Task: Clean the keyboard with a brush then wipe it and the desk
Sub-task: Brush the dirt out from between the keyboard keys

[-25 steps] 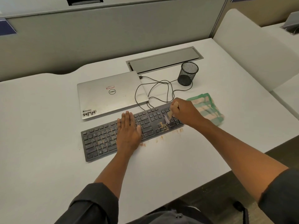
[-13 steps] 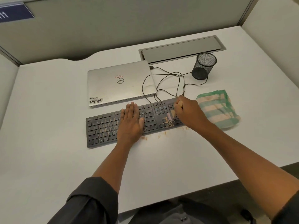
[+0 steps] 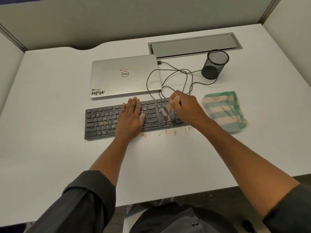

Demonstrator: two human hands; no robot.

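Gripping the small wooden-handled brush [image 3: 165, 110], your right hand [image 3: 186, 108] works the dark grey rectangular keyboard [image 3: 104, 121], whose long axis runs nine to three; your left hand [image 3: 132, 117] lies flat, fingers straight, on the middle keys. Brown crumbs [image 3: 166, 132] lie at six o'clock of the brush on the white desk [image 3: 50, 157]. The folded green-and-peach striped cloth [image 3: 224, 111] lies at three o'clock, nearest your right hand, and the black mesh cup [image 3: 214, 64] at one o'clock looks empty.

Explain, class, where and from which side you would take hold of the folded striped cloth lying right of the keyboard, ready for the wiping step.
Probably pinch the striped cloth at its near right corner, coming from above with the right hand. It lies flat and folded on the desk, so its layered edges give something to lift. That side is apart from the keyboard and the crumbs.
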